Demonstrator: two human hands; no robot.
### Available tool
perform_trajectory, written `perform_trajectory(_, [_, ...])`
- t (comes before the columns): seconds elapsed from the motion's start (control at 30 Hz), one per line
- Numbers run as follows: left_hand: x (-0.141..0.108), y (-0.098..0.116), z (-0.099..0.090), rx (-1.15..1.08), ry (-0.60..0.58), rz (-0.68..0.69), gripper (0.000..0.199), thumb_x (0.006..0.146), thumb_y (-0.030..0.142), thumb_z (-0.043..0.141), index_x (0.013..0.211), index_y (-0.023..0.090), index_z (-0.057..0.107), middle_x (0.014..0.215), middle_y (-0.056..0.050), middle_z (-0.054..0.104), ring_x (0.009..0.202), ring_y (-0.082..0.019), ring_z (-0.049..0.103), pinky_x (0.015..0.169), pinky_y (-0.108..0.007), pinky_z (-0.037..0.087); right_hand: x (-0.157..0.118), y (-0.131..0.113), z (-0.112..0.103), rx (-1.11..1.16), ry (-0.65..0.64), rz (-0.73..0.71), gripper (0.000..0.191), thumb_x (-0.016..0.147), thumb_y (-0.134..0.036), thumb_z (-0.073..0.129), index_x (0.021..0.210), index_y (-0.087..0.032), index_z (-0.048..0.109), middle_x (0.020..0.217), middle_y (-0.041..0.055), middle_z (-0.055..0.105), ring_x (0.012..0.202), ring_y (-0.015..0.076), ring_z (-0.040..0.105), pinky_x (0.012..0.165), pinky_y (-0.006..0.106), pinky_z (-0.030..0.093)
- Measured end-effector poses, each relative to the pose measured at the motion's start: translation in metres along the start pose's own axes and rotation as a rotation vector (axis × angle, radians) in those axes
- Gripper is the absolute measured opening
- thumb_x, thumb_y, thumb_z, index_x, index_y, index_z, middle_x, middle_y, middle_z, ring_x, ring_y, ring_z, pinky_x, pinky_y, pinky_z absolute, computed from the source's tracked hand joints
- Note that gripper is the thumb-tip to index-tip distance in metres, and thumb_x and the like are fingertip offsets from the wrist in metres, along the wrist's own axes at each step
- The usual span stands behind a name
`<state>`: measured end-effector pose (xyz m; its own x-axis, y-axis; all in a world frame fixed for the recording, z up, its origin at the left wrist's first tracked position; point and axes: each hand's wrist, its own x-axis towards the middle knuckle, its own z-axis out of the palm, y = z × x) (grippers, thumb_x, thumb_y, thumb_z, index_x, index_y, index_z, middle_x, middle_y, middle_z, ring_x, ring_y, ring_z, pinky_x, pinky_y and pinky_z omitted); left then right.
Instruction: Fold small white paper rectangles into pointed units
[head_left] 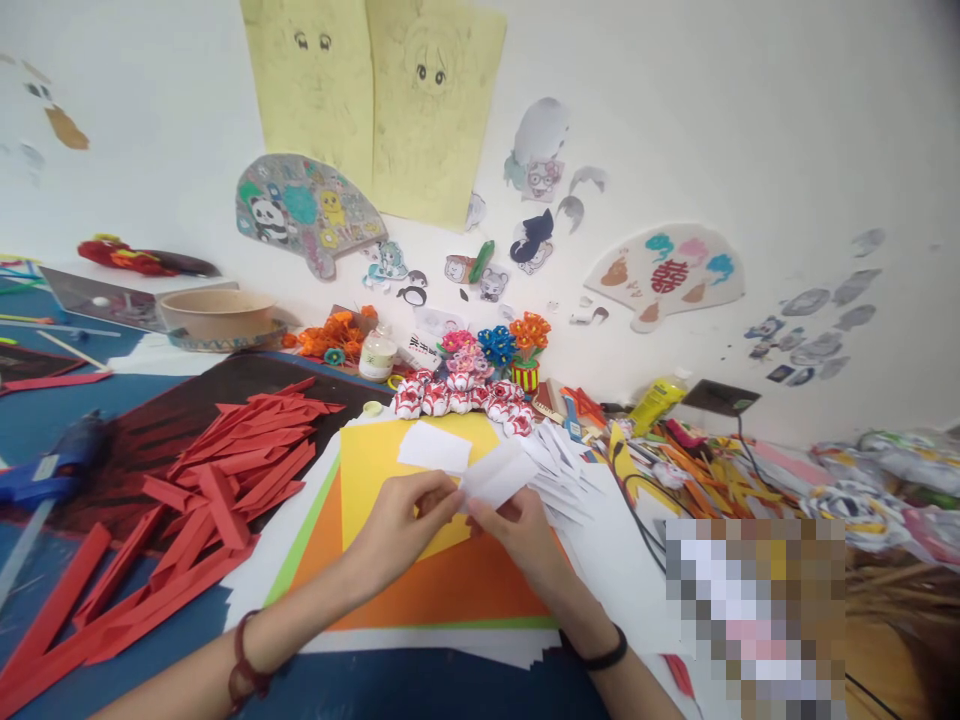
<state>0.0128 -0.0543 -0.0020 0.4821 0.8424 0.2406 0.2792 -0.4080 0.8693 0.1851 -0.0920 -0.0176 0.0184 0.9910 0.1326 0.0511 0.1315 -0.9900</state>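
Observation:
Between my two hands is a small white sheet of paper [499,474], raised over the coloured sheets. My left hand [420,512] pinches its left corner. With thumb and fingers, my right hand [514,520] grips its lower right edge. Another white paper piece [435,447] lies flat on the yellow sheet [367,470], just behind my hands. Under the yellow one an orange sheet [345,590] shows. To the right of the held paper, several folded white strips [562,470] lie in a loose heap.
Folded red paper strips [225,470] pile up at left, near a blue glue gun [56,465]. Red-and-white folded balls [435,398] and paper flowers [529,335] stand behind the sheets. A tan bowl [217,312] is at the back left. A black cable [630,490] runs on the right.

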Motion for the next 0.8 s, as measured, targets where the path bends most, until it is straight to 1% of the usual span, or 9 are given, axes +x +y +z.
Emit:
perform_trajectory(0.13, [-0.0010,-0.0015,0.0007,0.024,-0.019,0.017,0.035,0.092,0.039,0.048,0.069,0.016,0.062,0.062,0.000,0.056,0.059,-0.012,0.044,0.055,-0.023,0.031,-0.0003,0.0004,0.0009,-0.006,0.027,-0.006,0.021,0.078,-0.037,0.070,0.078,-0.016,0.070,0.068,0.0036,0.067,0.060,0.0173,0.062,0.057,0.027,0.052])
perform_trajectory(0.23, [0.0002,-0.0011,-0.0007,0.047,-0.052,0.012,0.036,0.091,0.038,0.049,0.066,0.016,0.061,0.060,0.000,0.055,0.058,-0.012,0.044,0.055,-0.023,0.030,-0.0013,-0.0017,0.0017,0.009,0.006,-0.024,0.018,0.079,-0.035,0.069,0.076,-0.017,0.068,0.067,0.0029,0.066,0.060,0.0169,0.061,0.057,0.027,0.051])
perform_trajectory(0.3, [0.0016,-0.0008,-0.0022,0.038,-0.068,0.011,0.034,0.091,0.039,0.049,0.069,0.016,0.063,0.061,0.000,0.056,0.058,-0.013,0.044,0.056,-0.023,0.031,-0.0021,-0.0034,0.0021,0.020,-0.013,-0.029,0.016,0.079,-0.033,0.068,0.077,-0.017,0.068,0.068,0.0024,0.066,0.060,0.0165,0.060,0.057,0.027,0.051])
perform_trajectory(0.37, [0.0028,-0.0013,-0.0032,0.015,-0.058,0.016,0.033,0.090,0.040,0.050,0.072,0.017,0.064,0.063,0.000,0.058,0.059,-0.013,0.045,0.056,-0.023,0.032,-0.0026,-0.0043,0.0024,0.021,-0.030,-0.028,0.014,0.078,-0.032,0.069,0.077,-0.018,0.067,0.069,0.0020,0.066,0.060,0.0162,0.059,0.057,0.027,0.051])
perform_trajectory(0.5, [0.0030,-0.0031,-0.0024,-0.038,-0.032,0.022,0.033,0.089,0.038,0.051,0.068,0.016,0.062,0.063,0.000,0.058,0.061,-0.013,0.046,0.058,-0.024,0.032,-0.0023,-0.0026,0.0021,0.043,-0.035,-0.009,0.015,0.074,-0.031,0.071,0.079,-0.018,0.067,0.071,0.0018,0.067,0.060,0.0162,0.060,0.056,0.027,0.051])
perform_trajectory(0.63, [0.0016,-0.0020,-0.0025,-0.062,-0.072,-0.016,0.033,0.091,0.039,0.049,0.070,0.016,0.062,0.067,-0.001,0.061,0.064,-0.014,0.050,0.060,-0.025,0.034,-0.0020,-0.0009,0.0009,0.075,-0.048,0.012,0.015,0.073,-0.028,0.070,0.083,-0.017,0.069,0.074,0.0027,0.069,0.062,0.0171,0.061,0.054,0.027,0.050])
perform_trajectory(0.8, [0.0018,-0.0009,-0.0053,-0.054,-0.103,-0.010,0.036,0.093,0.039,0.047,0.068,0.017,0.059,0.065,0.000,0.059,0.063,-0.014,0.051,0.061,-0.024,0.035,-0.0036,-0.0032,0.0009,0.101,-0.070,0.031,0.015,0.074,-0.028,0.069,0.084,-0.017,0.070,0.076,0.0037,0.070,0.065,0.0181,0.063,0.053,0.026,0.049])
